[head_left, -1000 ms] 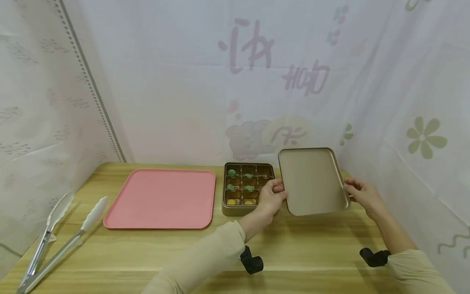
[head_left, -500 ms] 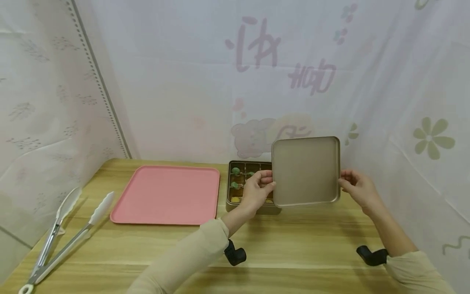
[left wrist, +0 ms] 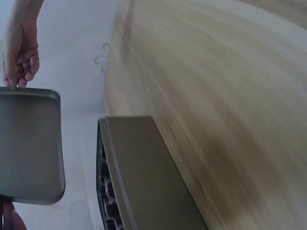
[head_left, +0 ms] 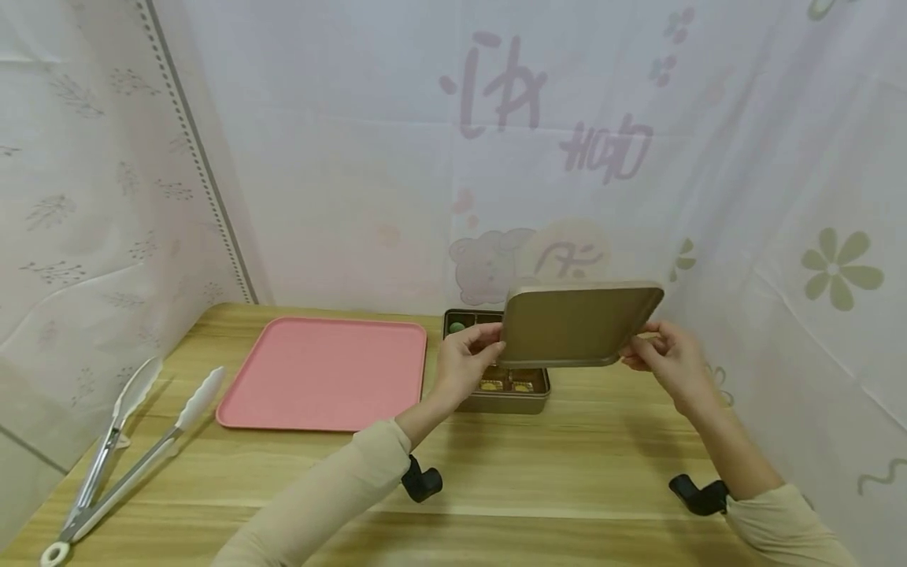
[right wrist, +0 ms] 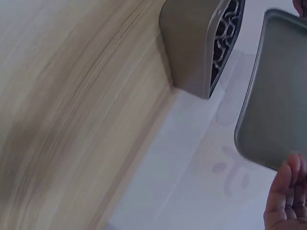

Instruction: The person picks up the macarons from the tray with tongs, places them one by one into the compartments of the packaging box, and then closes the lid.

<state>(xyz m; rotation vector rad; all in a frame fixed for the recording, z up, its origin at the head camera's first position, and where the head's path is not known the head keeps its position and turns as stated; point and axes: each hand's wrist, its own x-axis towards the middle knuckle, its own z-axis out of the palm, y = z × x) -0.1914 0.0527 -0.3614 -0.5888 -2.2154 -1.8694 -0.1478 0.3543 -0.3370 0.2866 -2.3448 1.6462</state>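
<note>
A gold-brown tin lid (head_left: pixel 577 327) hangs tilted above the matching tin box (head_left: pixel 505 404), its hollow underside facing me. My left hand (head_left: pixel 464 358) pinches the lid's left edge; my right hand (head_left: pixel 669 362) pinches the right edge. The lid hides much of the box. In the box's divided insert, a green piece (head_left: pixel 457 327) shows at the back left and yellow pieces (head_left: pixel 523 387) lie in the front compartments. The left wrist view shows the lid (left wrist: pixel 29 143) apart from the box (left wrist: pixel 148 172), as does the right wrist view.
A pink tray (head_left: pixel 326 374) lies left of the box on the wooden table (head_left: pixel 553 472). Tongs (head_left: pixel 135 465) with white tips lie spread at the far left. A printed curtain (head_left: pixel 354 157) hangs behind and at both sides.
Both hands have carried the lid left, from beside the box to over it. The lid has tipped from nearly facing me to a flatter slant.
</note>
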